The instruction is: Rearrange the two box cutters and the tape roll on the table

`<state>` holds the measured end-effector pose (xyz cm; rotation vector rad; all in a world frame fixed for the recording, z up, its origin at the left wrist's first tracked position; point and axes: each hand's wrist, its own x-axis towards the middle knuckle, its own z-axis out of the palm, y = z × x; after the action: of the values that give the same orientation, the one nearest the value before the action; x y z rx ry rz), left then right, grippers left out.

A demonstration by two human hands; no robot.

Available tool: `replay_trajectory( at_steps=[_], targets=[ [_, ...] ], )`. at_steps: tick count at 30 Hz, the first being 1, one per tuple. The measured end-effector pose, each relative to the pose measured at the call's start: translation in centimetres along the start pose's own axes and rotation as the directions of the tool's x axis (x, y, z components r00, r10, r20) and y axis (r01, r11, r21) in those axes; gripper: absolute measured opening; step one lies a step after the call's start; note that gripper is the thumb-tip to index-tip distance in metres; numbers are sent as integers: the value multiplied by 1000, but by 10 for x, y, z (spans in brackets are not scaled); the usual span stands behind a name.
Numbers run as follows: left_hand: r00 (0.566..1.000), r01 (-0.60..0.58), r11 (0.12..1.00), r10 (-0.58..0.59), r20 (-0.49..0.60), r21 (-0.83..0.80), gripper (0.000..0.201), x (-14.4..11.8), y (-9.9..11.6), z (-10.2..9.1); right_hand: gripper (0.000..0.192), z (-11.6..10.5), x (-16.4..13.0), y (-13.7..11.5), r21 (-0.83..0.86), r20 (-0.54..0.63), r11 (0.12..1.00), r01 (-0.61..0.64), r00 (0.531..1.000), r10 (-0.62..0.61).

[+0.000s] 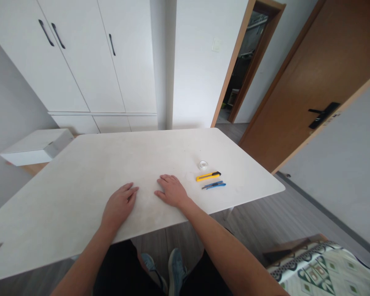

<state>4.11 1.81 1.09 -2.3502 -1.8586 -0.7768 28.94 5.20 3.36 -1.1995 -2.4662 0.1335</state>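
**Both hands flat on the table, three small things laid out at right of centre**

The left hand [119,204] and the right hand [171,190] lie palm down on the white table [80,181], just below the middle of the frame, near each other but not touching. The fingers of both are released and spread loosely; neither hand grasps anything. Lying flat like this, they look to be at rest on the surface rather than at work on it.

Nearest to the right hand, a little to the right of it in the frame, lie three small things in a loose cluster. The yellow utility knife [208,176] lies nearly level, its black end pointing right. Just below it is the blue pen-like tool [214,185], roughly parallel to the knife; whether it is one piece or two thin ones side by side is too small to tell. Just above the knife sits a small roll of clear tape [203,165], lying flat. All three are apart from the hand and from one another, set within reach of the right hand, which suggests they were laid out for use on that side.

At the left edge of the frame a white box [37,146] stands beyond the table. White cupboards [89,57] fill the upper left, and a brown door [311,82] stands open at upper right.
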Motion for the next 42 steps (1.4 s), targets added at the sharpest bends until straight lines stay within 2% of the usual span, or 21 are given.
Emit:
replay_trajectory(
  at_steps=[42],
  targets=[
    [1000, 25, 1000, -25, 5, -16, 44, 0, 3, -4, 48, -2, 0, -1, 25, 27, 1000, -19, 999, 18]
  ],
)
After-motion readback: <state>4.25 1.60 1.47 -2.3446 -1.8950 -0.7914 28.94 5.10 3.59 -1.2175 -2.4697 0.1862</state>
